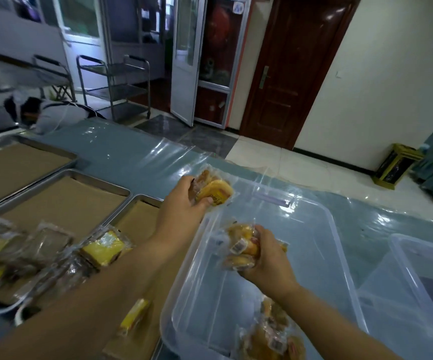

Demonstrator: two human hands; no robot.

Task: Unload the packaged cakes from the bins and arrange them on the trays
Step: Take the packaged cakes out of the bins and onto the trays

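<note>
My left hand (181, 203) grips a clear pack of yellow cakes (214, 190) above the far left corner of a clear plastic bin (324, 245). Inside that bin, my right hand (267, 261) is closed around a bunch of packaged cakes (241, 248). More packaged cakes (272, 339) lie at the bin's near end. To the left stand metal trays lined with brown paper (62, 201). Several wrapped brown and yellow cakes (101, 248) lie on them, and another yellow pack (133, 317) rests on the nearest tray under my left forearm.
A second clear bin (418, 289) stands to the right. The table has a blue cover under glossy plastic film (137, 154). A person (51, 113) bends low beyond the table at far left, near steel carts (116, 84). A small bin (394, 165) stands by the right wall.
</note>
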